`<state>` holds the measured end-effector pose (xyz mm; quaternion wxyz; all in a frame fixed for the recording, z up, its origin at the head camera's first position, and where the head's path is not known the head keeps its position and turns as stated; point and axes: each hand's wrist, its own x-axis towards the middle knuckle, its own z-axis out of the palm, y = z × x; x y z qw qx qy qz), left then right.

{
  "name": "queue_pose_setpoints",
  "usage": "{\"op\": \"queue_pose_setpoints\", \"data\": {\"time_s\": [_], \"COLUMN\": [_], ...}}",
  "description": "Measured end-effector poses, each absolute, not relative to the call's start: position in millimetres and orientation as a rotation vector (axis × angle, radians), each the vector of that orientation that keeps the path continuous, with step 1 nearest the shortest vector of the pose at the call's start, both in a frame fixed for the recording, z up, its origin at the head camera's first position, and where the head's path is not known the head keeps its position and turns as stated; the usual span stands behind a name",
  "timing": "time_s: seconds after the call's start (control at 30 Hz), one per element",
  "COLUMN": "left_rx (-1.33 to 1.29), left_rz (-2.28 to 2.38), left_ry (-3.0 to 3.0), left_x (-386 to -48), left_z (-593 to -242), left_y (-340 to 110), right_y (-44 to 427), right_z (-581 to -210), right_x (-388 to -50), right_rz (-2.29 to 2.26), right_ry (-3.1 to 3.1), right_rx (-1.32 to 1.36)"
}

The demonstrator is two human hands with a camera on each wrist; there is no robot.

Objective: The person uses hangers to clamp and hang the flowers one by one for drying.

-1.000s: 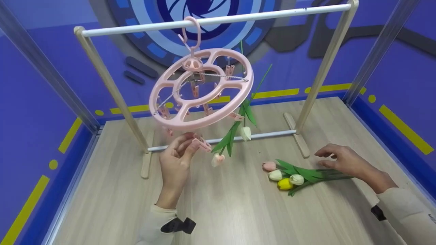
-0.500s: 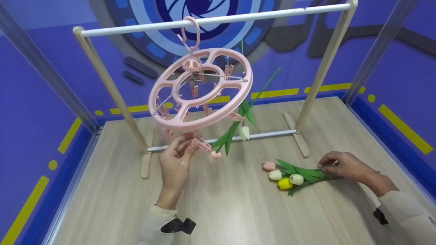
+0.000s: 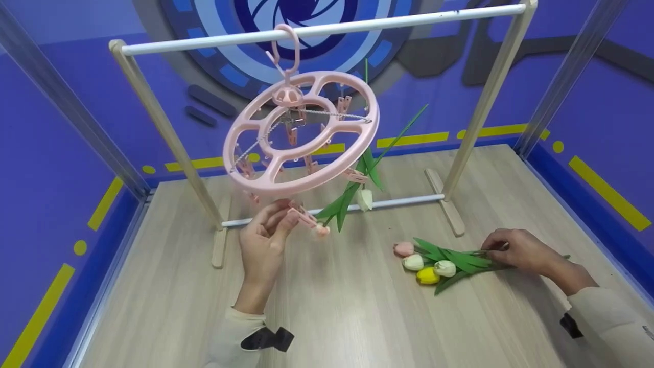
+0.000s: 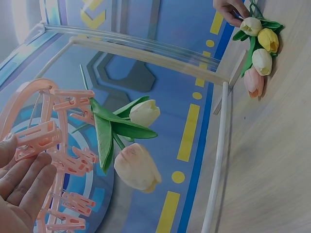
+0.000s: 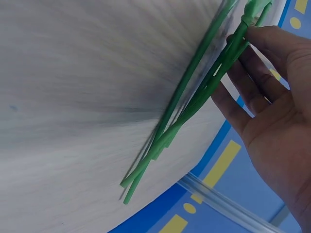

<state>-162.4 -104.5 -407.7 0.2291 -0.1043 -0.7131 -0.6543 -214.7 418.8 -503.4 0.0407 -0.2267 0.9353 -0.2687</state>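
My left hand (image 3: pixel 265 245) pinches a pink clothespin (image 4: pixel 39 138) that hangs from the round pink drying hanger (image 3: pixel 301 186). Two artificial tulips hang head down from the hanger's right side: a white tulip (image 3: pixel 364 199) and a pale pink tulip (image 4: pixel 138 167). In the head view, the pink bloom hangs right by the clothespin tip. At the right, my right hand (image 3: pixel 523 250) pinches a stem in a bunch of tulips lying on the table. The bunch shows a pink tulip (image 3: pixel 403 249), a yellow tulip (image 3: pixel 428 276) and white ones. Their green stems (image 5: pixel 194 102) run past my fingers.
The hanger hooks over the white top bar (image 3: pixel 409 23) of a rack with wooden posts (image 3: pixel 483 102). A lower white bar (image 3: pixel 403 202) joins its feet. More pink clothespins (image 4: pixel 77 201) dangle around the ring. Blue panels (image 3: pixel 603 128) enclose the wooden table (image 3: pixel 332 317).
My right hand has lowered onto the bunch and taken hold of a stem. The hanging tulips have swung a little, the pink bloom moving left toward the clothespin. My left hand stays put.
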Motion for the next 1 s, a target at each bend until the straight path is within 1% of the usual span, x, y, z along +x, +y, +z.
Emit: {"op": "queue_pose_setpoints", "data": {"time_s": [0.17, 0.57, 1.0], "left_rx": [-0.286, -0.291, -0.274], "left_rz": [-1.797, -1.794, -1.819], "left_ry": [-1.962, -1.964, -1.957], "left_x": [-162.6, -162.6, -162.8], "left_z": [-407.8, -408.0, -408.0], "left_y": [-104.0, -104.4, -104.4], "right_y": [419.5, 413.9, 404.7], "right_z": [-498.7, -490.4, -480.8], "right_x": [-213.1, -211.8, -212.8], "right_rz": [-0.856, -0.929, -0.958], "right_ry": [2.891, 2.984, 3.039], "right_rx": [-0.706, -0.880, -0.982]}}
